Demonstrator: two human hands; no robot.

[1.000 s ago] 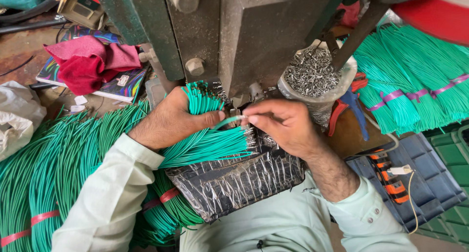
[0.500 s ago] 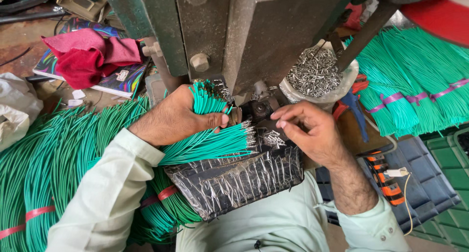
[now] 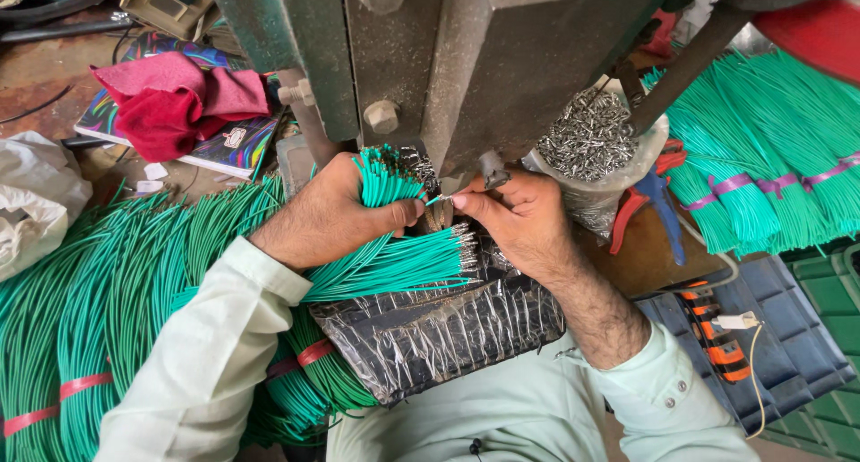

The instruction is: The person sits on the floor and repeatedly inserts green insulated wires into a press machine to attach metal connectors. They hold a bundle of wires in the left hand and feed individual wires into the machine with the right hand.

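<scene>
My left hand [image 3: 336, 213] grips a bunch of green wires [image 3: 381, 183] whose cut ends point up toward a grey metal press [image 3: 466, 59]. My right hand [image 3: 520, 225] pinches the tip of a single green wire [image 3: 436, 200] between thumb and forefinger, right under the press head. A second bunch of green wires with metal tips [image 3: 403, 263] lies across a black foil-wrapped block [image 3: 439, 328] just below both hands.
A bag of small metal terminals [image 3: 587, 144] sits right of the press. Bundled green wires lie at left [image 3: 98, 310] and at upper right [image 3: 770, 158]. A red cloth [image 3: 175, 104] rests on a book. Red-handled pliers [image 3: 645, 202] and a blue crate [image 3: 788, 337] are at right.
My right hand has moved left and up from the tipped wires to the left hand's bunch, and now pinches one wire under the press. The left hand has stayed in place.
</scene>
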